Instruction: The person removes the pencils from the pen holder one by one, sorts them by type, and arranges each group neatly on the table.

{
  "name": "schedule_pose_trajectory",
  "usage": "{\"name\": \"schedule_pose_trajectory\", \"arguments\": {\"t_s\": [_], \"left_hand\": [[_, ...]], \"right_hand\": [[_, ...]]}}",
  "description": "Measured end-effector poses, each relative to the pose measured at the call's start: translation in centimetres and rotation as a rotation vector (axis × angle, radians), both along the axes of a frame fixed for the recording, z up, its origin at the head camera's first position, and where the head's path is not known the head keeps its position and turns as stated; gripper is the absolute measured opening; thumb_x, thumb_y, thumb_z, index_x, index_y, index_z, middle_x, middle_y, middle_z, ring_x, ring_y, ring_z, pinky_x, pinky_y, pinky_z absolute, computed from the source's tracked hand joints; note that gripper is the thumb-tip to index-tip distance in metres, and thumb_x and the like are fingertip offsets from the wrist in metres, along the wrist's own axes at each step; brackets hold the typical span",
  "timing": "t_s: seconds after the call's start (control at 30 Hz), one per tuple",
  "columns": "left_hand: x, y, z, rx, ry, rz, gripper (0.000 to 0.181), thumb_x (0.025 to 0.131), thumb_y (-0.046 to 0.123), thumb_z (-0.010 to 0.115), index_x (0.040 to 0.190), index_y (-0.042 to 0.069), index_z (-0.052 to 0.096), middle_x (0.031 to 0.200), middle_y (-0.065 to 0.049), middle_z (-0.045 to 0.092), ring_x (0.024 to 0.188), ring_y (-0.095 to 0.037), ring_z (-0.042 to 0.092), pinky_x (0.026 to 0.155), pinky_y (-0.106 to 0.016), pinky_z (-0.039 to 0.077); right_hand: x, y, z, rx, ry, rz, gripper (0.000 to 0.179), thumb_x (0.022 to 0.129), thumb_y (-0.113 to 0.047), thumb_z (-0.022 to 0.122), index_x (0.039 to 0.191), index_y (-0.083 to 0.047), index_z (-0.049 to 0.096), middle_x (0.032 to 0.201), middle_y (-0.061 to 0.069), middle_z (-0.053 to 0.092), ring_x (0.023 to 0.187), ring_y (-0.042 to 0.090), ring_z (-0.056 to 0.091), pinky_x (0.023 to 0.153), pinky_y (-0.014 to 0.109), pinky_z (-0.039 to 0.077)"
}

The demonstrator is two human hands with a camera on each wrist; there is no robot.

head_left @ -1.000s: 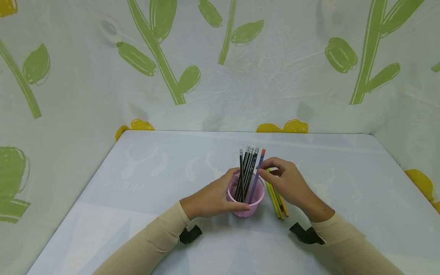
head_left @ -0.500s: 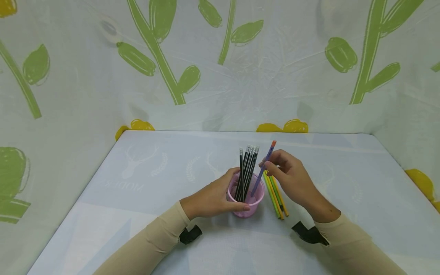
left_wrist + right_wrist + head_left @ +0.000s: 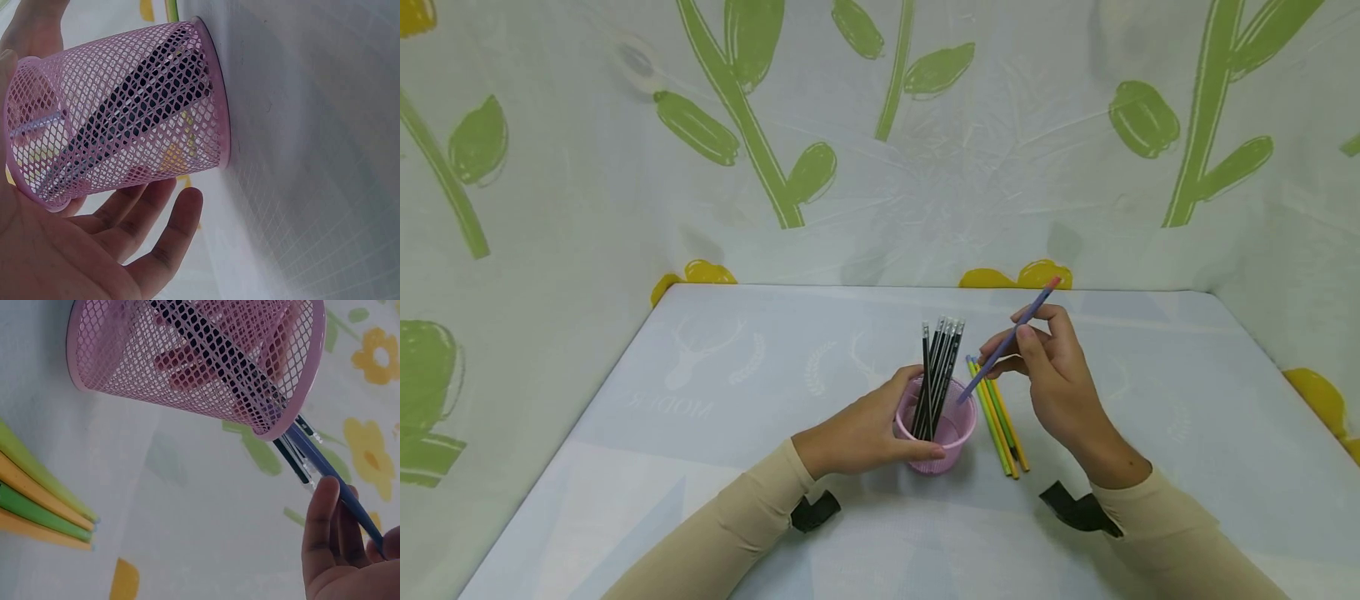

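My left hand (image 3: 865, 429) holds a pink mesh pencil cup (image 3: 125, 112), with the thumb on its near rim and the fingers round its side. Several black pencils (image 3: 942, 375) with silver ends lean together inside the cup. Between the thumb and fingers of my right hand (image 3: 1066, 383) is a purple pencil (image 3: 1006, 346) with a reddish end. It slants up to the right, and its lower end is at the right of the cup's mouth. In the right wrist view, this pencil (image 3: 334, 478) runs past the cup's rim beside the black pencils.
Several green and yellow pencils (image 3: 1003, 425) lie side by side on the table (image 3: 700, 492), just right of the cup. A wall sheet (image 3: 1000, 167) with printed leaves and flowers stands behind the table. Black straps (image 3: 1078, 510) show at both wrists.
My right hand has moved up and to the right, drawing the purple pencil upward and tilting it further right. The left hand and the cup have stayed in place.
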State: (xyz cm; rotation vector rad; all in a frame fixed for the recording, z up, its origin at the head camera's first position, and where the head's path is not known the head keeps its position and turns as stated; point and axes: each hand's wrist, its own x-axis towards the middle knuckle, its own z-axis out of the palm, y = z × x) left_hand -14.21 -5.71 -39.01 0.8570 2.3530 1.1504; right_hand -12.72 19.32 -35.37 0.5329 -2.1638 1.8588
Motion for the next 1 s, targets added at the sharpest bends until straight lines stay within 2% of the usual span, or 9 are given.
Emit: {"name": "schedule_pose_trajectory", "arguments": {"t_s": [0.1, 0.3, 0.6, 0.7, 0.83, 1.0], "left_hand": [[0.0, 0.0, 0.0, 0.004, 0.001, -0.001, 0.099, 0.08, 0.056, 0.078, 0.155, 0.028, 0.018, 0.132, 0.008, 0.057, 0.121, -0.004, 0.055, 0.107, -0.039, 0.045], [0.1, 0.0, 0.1, -0.002, -0.008, 0.004, 0.099, 0.08, 0.057, 0.077, 0.155, 0.029, 0.018, 0.133, 0.008, 0.055, 0.121, -0.005, 0.054, 0.106, -0.039, 0.045], [0.0, 0.1, 0.1, -0.007, 0.005, 0.008, 0.099, 0.08, 0.057, 0.078, 0.155, 0.029, 0.019, 0.135, 0.008, 0.054, 0.122, -0.005, 0.054, 0.107, -0.038, 0.045], [0.0, 0.1, 0.1, -0.01, 0.011, 0.008, 0.099, 0.08, 0.057, 0.077, 0.155, 0.028, 0.02, 0.133, 0.008, 0.055, 0.121, -0.005, 0.054, 0.107, -0.038, 0.045], [0.0, 0.1, 0.1, -0.013, 0.015, 0.008, 0.099, 0.08, 0.057, 0.078, 0.155, 0.027, 0.02, 0.134, 0.007, 0.055, 0.122, -0.006, 0.054, 0.107, -0.038, 0.045], [0.0, 0.1, 0.1, -0.014, 0.013, 0.007, 0.1, 0.08, 0.056, 0.078, 0.155, 0.026, 0.019, 0.138, 0.006, 0.053, 0.125, -0.007, 0.053, 0.109, -0.039, 0.043]], "right_hand": [[-0.1, 0.2, 0.2, -0.05, 0.024, -0.004, 0.018, 0.109, -0.016, 0.037, 0.123, -0.006, 0.039, 0.093, 0.014, 0.07, 0.083, 0.019, 0.071, 0.075, 0.026, 0.059], [-0.3, 0.6, 0.4, -0.077, 0.031, 0.0, 0.018, 0.108, -0.012, 0.04, 0.124, -0.003, 0.04, 0.09, 0.003, 0.071, 0.08, 0.018, 0.07, 0.074, 0.025, 0.059], [-0.6, 1.3, 0.6, -0.105, 0.049, -0.013, 0.017, 0.107, -0.01, 0.042, 0.123, -0.006, 0.043, 0.092, 0.004, 0.068, 0.077, 0.018, 0.071, 0.072, 0.025, 0.059], [-0.7, 1.4, 0.6, -0.059, 0.036, -0.037, 0.019, 0.107, -0.011, 0.043, 0.125, -0.003, 0.042, 0.091, 0.003, 0.067, 0.076, 0.017, 0.071, 0.071, 0.025, 0.059], [-0.9, 1.6, 0.3, 0.08, 0.001, -0.086, 0.023, 0.107, -0.012, 0.043, 0.127, -0.001, 0.042, 0.093, 0.002, 0.063, 0.075, 0.016, 0.07, 0.071, 0.023, 0.059], [-1.5, 1.9, -0.2, 0.215, -0.061, -0.135, 0.027, 0.107, -0.014, 0.044, 0.129, 0.002, 0.045, 0.096, 0.009, 0.059, 0.073, 0.015, 0.07, 0.07, 0.022, 0.058]]}}
